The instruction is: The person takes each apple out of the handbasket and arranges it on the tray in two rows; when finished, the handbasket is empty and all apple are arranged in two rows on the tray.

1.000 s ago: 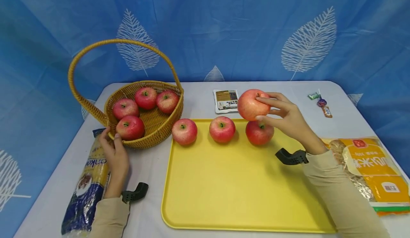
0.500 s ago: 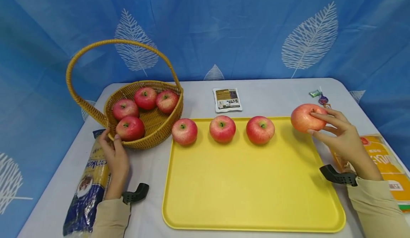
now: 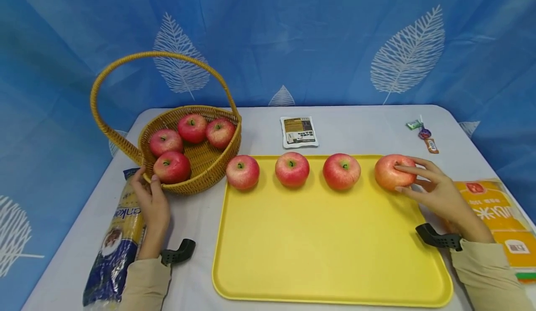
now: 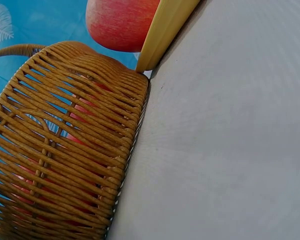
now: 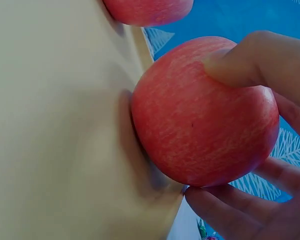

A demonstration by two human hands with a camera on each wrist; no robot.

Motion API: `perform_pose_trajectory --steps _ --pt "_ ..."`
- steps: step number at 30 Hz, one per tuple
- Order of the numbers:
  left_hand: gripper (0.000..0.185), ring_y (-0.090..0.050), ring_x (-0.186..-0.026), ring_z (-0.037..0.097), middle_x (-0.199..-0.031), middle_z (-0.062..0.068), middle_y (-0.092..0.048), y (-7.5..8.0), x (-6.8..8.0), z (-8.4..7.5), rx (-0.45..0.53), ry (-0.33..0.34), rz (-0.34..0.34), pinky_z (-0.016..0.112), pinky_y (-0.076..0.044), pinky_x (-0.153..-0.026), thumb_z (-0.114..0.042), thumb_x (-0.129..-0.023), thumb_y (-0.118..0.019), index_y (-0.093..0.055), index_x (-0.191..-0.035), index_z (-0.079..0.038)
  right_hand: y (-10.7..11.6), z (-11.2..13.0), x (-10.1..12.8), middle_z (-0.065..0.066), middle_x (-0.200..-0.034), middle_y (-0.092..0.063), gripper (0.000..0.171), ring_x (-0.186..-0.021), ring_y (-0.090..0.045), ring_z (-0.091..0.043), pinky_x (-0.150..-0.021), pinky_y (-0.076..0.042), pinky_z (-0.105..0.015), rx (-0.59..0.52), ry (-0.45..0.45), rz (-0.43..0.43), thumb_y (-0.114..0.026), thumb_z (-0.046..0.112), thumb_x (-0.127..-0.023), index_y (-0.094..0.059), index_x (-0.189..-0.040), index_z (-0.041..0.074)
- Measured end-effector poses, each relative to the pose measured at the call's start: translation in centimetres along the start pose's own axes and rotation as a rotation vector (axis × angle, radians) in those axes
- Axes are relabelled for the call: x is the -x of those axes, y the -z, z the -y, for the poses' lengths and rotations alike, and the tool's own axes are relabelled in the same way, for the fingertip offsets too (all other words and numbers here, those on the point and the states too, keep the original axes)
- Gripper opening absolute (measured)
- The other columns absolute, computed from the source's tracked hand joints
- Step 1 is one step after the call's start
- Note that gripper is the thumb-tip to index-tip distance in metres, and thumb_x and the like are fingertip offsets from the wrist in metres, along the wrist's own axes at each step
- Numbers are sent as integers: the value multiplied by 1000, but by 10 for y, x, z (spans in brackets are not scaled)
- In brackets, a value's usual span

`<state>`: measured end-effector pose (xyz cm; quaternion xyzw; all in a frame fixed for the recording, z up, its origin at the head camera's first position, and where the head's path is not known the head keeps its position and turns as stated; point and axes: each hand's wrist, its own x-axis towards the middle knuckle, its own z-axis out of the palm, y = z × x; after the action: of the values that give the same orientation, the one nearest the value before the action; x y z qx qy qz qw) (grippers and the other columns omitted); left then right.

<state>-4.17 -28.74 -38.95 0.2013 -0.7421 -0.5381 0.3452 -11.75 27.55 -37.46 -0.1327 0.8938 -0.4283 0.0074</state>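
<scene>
My right hand (image 3: 437,192) grips a pinkish-red apple (image 3: 393,172) at the far right corner of the yellow tray (image 3: 326,255). In the right wrist view this apple (image 5: 200,120) sits low over the tray, its shadow close under it, fingers on opposite sides. Three more apples, a paler one (image 3: 243,172), a middle one (image 3: 292,169) and a redder one (image 3: 341,171), stand in a row along the tray's far edge. My left hand (image 3: 153,204) holds the near left rim of the wicker basket (image 3: 219,174), which contains several apples.
A blue and yellow packet (image 3: 115,246) lies under and beside my left forearm. Behind the tray is a small flat sachet (image 3: 299,132). Small wrapped candies (image 3: 425,133) lie at the back right, and an orange food bag (image 3: 490,208) is beside my right wrist.
My right hand has carried its apple rightward from above the third apple in the row, then lowered it to the tray's far right corner. The left hand stays at the basket.
</scene>
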Motion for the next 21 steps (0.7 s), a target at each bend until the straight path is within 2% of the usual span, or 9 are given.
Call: perform_pose_trajectory --steps 8,12,14,17,21 --pt "40 -35 -128 17 -138 10 -33 0 0 0 2 6 1 26 -30 -104 -22 -97 -36 -31 -133 -6 -2 -1 1 12 -128 -36 49 -108 -37 6 -82 -33 2 -49 101 -8 -65 0 -79 -52 -126 5" --pt "40 -36 -128 20 -138 10 -32 1 0 2 14 9 1 24 -31 -101 -21 -97 -36 -30 -134 -5 -3 -1 1 13 -130 -35 61 -107 -37 8 -81 -32 2 -19 91 0 -65 2 -80 -42 -136 13" --pt "41 -36 -127 21 -138 10 -32 1 0 2 13 10 4 23 -32 -99 -21 -97 -36 -30 -134 -6 -3 -1 2 9 -137 -33 72 -104 -36 12 -80 -30 3 12 60 11 -66 6 -81 -31 -142 21" --pt "41 -36 -127 21 -139 9 -32 0 0 1 0 10 8 22 -32 -99 -22 -97 -36 -30 -135 -7 -2 0 3 -3 -146 -25 85 -99 -33 18 -79 -28 4 43 8 36 -67 13 -81 -14 -145 31" --pt "39 -36 -127 19 -139 9 -32 0 0 1 -7 12 6 22 -31 -100 -23 -97 -36 -31 -134 -9 -1 0 3 -23 -144 -20 92 -104 -33 18 -81 -28 5 35 -12 63 -66 15 -82 -2 -145 34"
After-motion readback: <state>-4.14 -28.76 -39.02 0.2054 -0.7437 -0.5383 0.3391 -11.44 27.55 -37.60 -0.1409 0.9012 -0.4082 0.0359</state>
